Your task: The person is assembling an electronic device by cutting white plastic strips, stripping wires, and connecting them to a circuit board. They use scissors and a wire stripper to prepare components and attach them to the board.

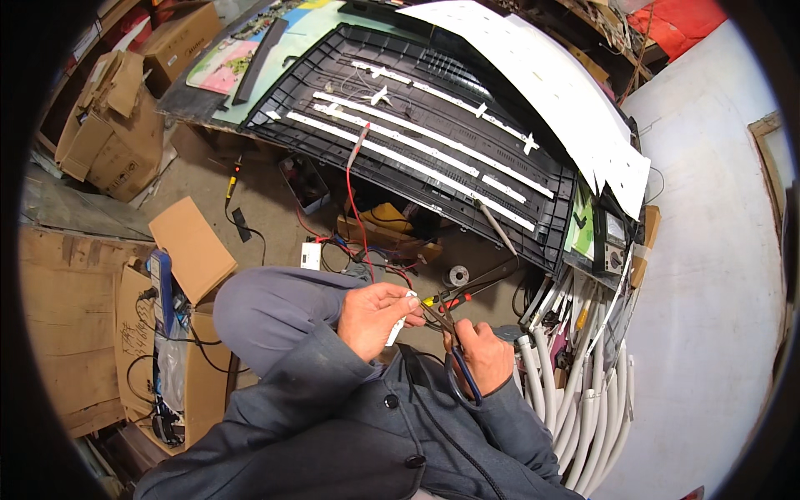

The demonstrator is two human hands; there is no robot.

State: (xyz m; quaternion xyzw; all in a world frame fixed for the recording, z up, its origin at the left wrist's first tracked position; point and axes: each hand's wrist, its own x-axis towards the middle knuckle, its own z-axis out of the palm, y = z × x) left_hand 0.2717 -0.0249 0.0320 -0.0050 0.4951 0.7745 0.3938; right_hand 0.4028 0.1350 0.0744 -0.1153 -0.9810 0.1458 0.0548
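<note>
My left hand (373, 319) pinches a short white strip (396, 332) between thumb and fingers, above my lap. Close beside it, my right hand (483, 357) grips a pair of scissors (462, 372) with blue handles. The dark blades point toward the white strip and reach my left fingertips; whether they touch the strip I cannot tell. Ahead of me lies a black ribbed television back panel (546, 243) with several long white light strips (442, 152) on it. A red test probe (358, 143) rests across the panel's near edge, its red lead hanging down.
A large white sheet (550, 75) covers the panel's far right side. An analog multimeter (615, 242) stands at its right corner. White tubes (583, 417) bunch at my right. A yellow-handled soldering iron (232, 182), a wire spool (456, 275) and cardboard boxes (125, 146) lie around.
</note>
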